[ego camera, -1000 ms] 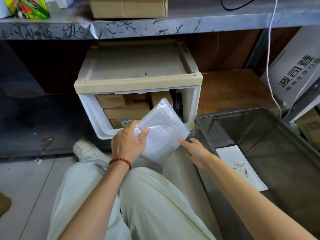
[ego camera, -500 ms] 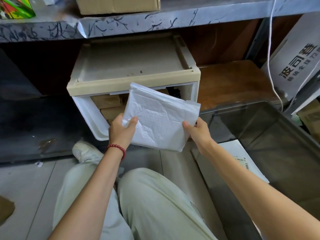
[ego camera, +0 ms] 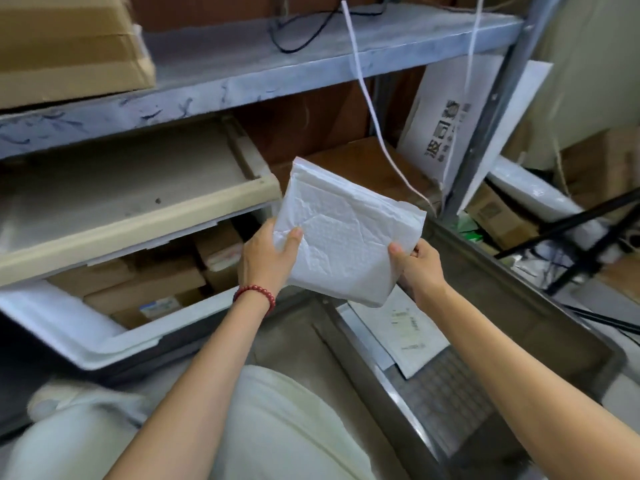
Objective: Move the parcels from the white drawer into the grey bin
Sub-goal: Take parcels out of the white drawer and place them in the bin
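Observation:
A white bubble-mailer parcel (ego camera: 346, 233) is held in the air between the drawer and the bin. My left hand (ego camera: 268, 256) grips its left edge, thumb on the front. My right hand (ego camera: 417, 268) pinches its lower right corner. The white drawer (ego camera: 114, 341) stands pulled open at the left, under a beige top, with several brown cardboard parcels (ego camera: 145, 289) inside. The grey bin (ego camera: 540, 306) sits on the floor at the right, below the held parcel, and a flat white envelope (ego camera: 405, 330) with a label lies on its bottom.
A grey shelf (ego camera: 242, 77) with a cardboard box (ego camera: 69, 46) runs overhead. White cables (ego camera: 374, 116) hang down behind the parcel. Boxes, a white printed board (ego camera: 446, 129) and black stand legs (ego camera: 568, 233) crowd the far right. My knees fill the foreground.
Both hands lifted the white parcel up out of the drawer and carried it right, toward the bin. The right hand went from touching its edge to pinching its corner. The view swung right.

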